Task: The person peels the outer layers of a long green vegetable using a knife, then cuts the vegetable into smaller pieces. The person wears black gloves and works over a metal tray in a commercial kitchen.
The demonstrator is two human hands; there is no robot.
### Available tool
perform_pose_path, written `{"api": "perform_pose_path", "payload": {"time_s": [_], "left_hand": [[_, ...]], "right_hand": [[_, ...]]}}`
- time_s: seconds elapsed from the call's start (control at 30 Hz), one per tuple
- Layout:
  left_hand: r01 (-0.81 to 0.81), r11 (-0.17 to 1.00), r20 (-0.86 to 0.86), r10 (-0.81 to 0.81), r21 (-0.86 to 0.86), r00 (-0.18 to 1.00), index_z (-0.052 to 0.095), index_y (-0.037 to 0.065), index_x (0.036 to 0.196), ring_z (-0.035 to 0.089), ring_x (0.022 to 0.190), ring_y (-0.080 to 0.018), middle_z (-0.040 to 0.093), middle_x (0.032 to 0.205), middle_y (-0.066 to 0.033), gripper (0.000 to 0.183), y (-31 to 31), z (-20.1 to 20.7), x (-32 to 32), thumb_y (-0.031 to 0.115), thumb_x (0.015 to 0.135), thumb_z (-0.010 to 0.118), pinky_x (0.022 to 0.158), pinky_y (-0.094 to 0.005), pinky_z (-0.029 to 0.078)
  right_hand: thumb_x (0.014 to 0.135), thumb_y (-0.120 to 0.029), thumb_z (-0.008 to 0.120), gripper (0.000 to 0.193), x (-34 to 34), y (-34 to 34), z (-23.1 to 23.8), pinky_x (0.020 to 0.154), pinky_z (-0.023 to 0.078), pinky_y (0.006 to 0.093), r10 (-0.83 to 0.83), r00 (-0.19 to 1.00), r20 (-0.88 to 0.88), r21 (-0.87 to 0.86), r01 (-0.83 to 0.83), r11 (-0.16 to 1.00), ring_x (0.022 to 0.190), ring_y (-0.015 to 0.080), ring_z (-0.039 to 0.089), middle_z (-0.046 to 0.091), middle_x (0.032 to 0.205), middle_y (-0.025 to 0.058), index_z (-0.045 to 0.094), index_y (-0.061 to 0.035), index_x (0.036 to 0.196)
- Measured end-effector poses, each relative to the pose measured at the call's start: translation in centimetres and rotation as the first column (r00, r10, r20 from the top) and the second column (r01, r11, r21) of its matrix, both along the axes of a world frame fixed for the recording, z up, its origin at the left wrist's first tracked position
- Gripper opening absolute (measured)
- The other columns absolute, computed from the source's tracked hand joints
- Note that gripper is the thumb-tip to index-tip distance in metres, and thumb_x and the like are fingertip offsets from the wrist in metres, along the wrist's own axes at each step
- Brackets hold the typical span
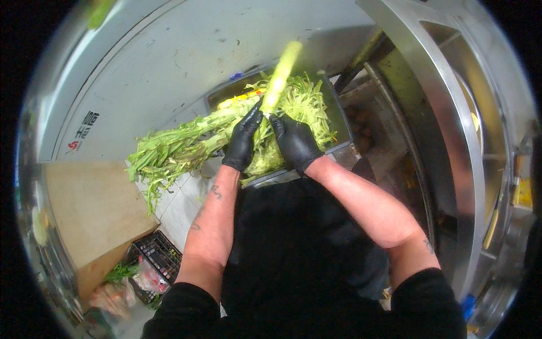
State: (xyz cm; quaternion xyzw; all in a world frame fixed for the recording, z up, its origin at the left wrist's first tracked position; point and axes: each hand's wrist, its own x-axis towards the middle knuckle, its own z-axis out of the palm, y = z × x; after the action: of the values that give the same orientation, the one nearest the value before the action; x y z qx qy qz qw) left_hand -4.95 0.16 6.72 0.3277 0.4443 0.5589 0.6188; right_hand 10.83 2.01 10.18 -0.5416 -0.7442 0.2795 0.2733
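Observation:
A peeled, pale green celtuce stem (282,73) points up and away from me, its near end between my hands. My left hand (243,138), in a black glove, is closed on that lower end. My right hand (294,141), also gloved in black, is closed at the same end from the right; its fingertips are partly hidden, and I cannot tell whether a small tool is there too. Below lies a dark grey bin (343,116) holding a heap of green peelings (307,104). Unpeeled leafy celtuce stalks (189,135) lie across its left side, leaves hanging out leftward.
A pale grey panel (186,62) rises behind the bin. At the right curves a steel counter edge (446,101) above a dark lower shelf. A cardboard box (96,209) stands left, with a black plastic crate (158,257) and bagged goods (149,277) nearer me.

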Motion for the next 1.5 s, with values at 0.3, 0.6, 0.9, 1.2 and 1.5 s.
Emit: {"api": "perform_pose_path", "payload": {"time_s": [0.3, 0.6, 0.9, 1.2, 1.5], "left_hand": [[0.015, 0.999, 0.029, -0.014, -0.049, 0.999, 0.046, -0.002, 0.143, 0.048, 0.130, -0.0180, 0.051, 0.144, -0.0097, 0.050, -0.6, -0.9, -0.5, 0.022, 0.100, 0.055, 0.112, -0.0316, 0.035], [0.008, 0.994, 0.134, 0.007, -0.111, 0.991, 0.047, -0.001, 0.144, 0.052, 0.125, -0.0180, 0.052, 0.143, -0.0086, 0.050, -1.3, -0.9, -1.1, 0.022, 0.099, 0.055, 0.105, -0.0319, 0.042], [-0.017, 0.993, 0.162, 0.037, -0.120, 0.986, 0.048, -0.001, 0.143, 0.050, 0.129, -0.0183, 0.052, 0.144, -0.0093, 0.048, -1.0, -0.9, -1.5, 0.021, 0.100, 0.053, 0.109, -0.0317, 0.038], [-0.031, 0.999, -0.051, 0.031, 0.019, 0.998, 0.049, -0.003, 0.142, 0.049, 0.129, -0.0175, 0.053, 0.143, -0.0108, 0.048, -0.9, -1.7, -1.3, 0.021, 0.100, 0.056, 0.111, -0.0308, 0.035], [-0.131, 0.990, -0.006, 0.131, -0.042, 0.991, 0.052, -0.002, 0.139, 0.052, 0.123, -0.0172, 0.056, 0.138, -0.0099, 0.047, -0.5, -2.7, -1.8, 0.029, 0.105, 0.047, 0.108, -0.0317, 0.037]], "right_hand": [[0.103, -0.038, 0.041, 0.043, -0.3, 6.1, 2.4, 0.073, 0.049, 0.0535, -0.146, 0.962, -0.230, 0.028, 0.156, 0.987, 0.083, 0.0471, 0.063, 0.066, 0.085, 0.0267, 0.065, -0.0023, 0.102], [0.104, -0.033, 0.039, 0.038, -0.7, 6.2, -0.2, 0.082, 0.050, 0.0506, -0.116, 0.993, 0.032, -0.005, 0.116, 0.993, 0.095, 0.0450, 0.063, 0.066, 0.102, 0.0258, 0.064, -0.0051, 0.112], [0.103, -0.030, 0.042, 0.033, -2.3, -1.0, -0.2, 0.077, 0.050, 0.0527, 0.025, 0.995, 0.093, -0.133, -0.012, 0.991, 0.091, 0.0446, 0.064, 0.066, 0.100, 0.0246, 0.065, -0.0074, 0.112], [0.104, -0.042, 0.036, 0.047, -2.6, 3.0, 2.1, 0.073, 0.050, 0.0558, -0.138, 0.990, 0.023, -0.076, 0.140, 0.987, 0.080, 0.0476, 0.064, 0.066, 0.085, 0.0287, 0.061, -0.0018, 0.102], [0.101, -0.041, 0.046, 0.046, -0.8, -0.8, -1.6, 0.083, 0.051, 0.0496, -0.148, 0.983, -0.109, -0.137, 0.133, 0.982, 0.096, 0.0458, 0.063, 0.066, 0.102, 0.0277, 0.064, -0.0018, 0.118]]}}
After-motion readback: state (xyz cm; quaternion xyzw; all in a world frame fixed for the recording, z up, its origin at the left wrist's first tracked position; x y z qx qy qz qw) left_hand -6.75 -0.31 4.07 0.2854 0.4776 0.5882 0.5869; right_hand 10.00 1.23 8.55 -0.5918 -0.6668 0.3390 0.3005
